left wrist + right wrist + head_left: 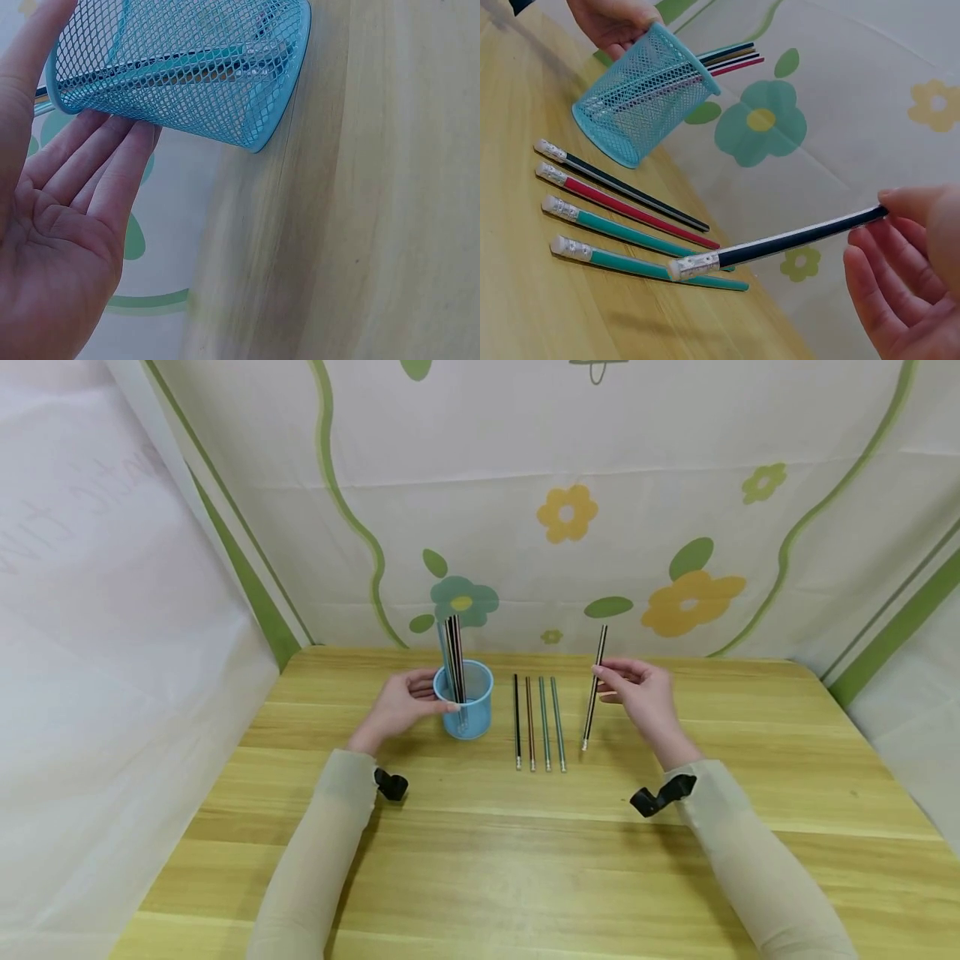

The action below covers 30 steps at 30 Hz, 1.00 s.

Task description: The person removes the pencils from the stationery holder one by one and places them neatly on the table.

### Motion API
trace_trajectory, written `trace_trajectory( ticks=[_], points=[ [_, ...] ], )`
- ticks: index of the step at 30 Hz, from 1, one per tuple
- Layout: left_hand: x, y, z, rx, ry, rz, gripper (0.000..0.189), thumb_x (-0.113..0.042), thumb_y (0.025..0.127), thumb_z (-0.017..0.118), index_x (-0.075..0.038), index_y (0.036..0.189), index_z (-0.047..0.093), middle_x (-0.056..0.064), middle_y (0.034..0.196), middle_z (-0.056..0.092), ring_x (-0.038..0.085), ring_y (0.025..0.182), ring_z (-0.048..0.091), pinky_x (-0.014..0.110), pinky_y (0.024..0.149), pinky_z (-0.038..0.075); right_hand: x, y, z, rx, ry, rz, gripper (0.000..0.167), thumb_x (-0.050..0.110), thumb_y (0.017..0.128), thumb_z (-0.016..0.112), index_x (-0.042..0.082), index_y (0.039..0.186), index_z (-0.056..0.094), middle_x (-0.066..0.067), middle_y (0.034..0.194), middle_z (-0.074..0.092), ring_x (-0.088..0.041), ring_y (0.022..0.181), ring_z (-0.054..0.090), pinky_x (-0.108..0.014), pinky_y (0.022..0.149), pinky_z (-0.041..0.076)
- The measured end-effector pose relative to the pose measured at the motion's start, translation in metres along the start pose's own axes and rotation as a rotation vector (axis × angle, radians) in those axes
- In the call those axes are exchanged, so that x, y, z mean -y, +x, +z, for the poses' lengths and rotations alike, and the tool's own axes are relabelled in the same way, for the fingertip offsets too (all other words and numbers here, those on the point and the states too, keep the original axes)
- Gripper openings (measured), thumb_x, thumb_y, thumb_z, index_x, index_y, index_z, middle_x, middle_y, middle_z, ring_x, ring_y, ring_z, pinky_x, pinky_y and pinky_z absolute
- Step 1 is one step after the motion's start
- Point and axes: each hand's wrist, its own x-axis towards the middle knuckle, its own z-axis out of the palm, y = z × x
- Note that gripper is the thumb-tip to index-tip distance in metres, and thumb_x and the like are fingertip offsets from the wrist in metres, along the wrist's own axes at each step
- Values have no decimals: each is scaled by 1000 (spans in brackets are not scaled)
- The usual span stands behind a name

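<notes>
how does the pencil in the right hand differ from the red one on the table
The held pencil is black with a pale stripe; the red pencil shows mainly red. The held pencil is tilted in the right hand, while the red pencil lies flat on the table. Both have a pale eraser in a silvery band.

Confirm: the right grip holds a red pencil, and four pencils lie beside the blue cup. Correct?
Not red: the right grip holds a white-striped black pencil, as the right wrist view shows. Four pencils do lie beside the blue cup.
</notes>
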Motion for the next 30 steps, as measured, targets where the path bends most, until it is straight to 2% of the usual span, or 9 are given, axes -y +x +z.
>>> trace_trajectory(
  ticks=[4, 10, 14, 18, 26, 30],
  points=[
    [-1, 0, -1, -2, 0, -3, 71, -23, 80, 91, -1, 139, 60, 12, 128, 67, 27, 118, 64, 37, 100, 53, -2, 3, 1, 49, -54, 75, 48, 27, 94, 78, -6, 126, 67, -11, 107, 73, -16, 83, 72, -40, 82, 61],
    [-1, 0, -1, 4, -5, 4, 70, -22, 80, 91, -1, 138, 60, 12, 128, 67, 26, 117, 64, 36, 100, 53, -14, 10, 3, 124, -123, 120, 47, 22, 96, 75, -7, 131, 64, -25, 119, 68, -16, 81, 72, -46, 86, 60],
    [-1, 0, -1, 6, -7, 5, 68, -21, 81, 91, -1, 138, 60, 12, 128, 67, 26, 117, 64, 35, 100, 53, -27, 16, 5, 159, -141, 172, 44, 18, 97, 74, -7, 132, 63, -27, 121, 67, -16, 78, 72, -42, 82, 62],
    [-3, -1, 0, 11, -11, 2, 68, -19, 82, 90, -1, 139, 59, 14, 130, 66, 28, 118, 64, 36, 100, 53, -36, 19, 8, 169, -140, 217, 40, 13, 96, 74, -8, 128, 65, -27, 116, 69, -15, 74, 71, -36, 76, 63],
    [-4, 0, -1, 19, -16, -20, 69, -14, 83, 88, 1, 142, 56, 16, 132, 64, 29, 121, 62, 35, 102, 52, -43, 20, 11, 181, -172, 275, 41, 13, 95, 75, -9, 128, 64, -22, 108, 72, -13, 71, 70, -31, 71, 63],
    [-19, -6, 0, 29, -17, -32, 67, -12, 84, 87, 5, 140, 56, 18, 131, 64, 31, 120, 62, 36, 102, 52, -44, 20, 12, 182, -201, 309, 41, 14, 95, 75, -8, 129, 65, -20, 106, 72, -14, 72, 70, -29, 69, 62]
  ],
)
